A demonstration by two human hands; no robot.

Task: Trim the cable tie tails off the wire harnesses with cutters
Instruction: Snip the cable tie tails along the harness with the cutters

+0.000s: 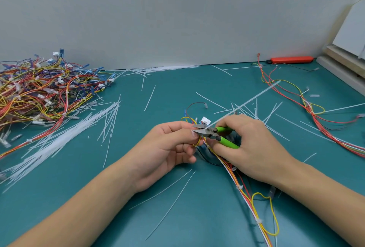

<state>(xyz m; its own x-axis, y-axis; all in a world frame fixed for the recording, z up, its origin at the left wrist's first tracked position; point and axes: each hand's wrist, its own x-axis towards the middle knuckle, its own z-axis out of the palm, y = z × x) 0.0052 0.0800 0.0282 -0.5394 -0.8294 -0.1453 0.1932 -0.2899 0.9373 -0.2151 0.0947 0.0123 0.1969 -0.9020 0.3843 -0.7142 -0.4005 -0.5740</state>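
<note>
On the teal desk (177, 197), the limp, light harness of red, yellow and white wires (240, 185) trails toward five o'clock, pinched near its tie by the left hand (167, 148), while the right hand (248, 146) grips green-handled steel cutters (214, 133), jaws parted around the springy, stiff white nylon tie tail (245, 101) pointing to two o'clock.
</note>
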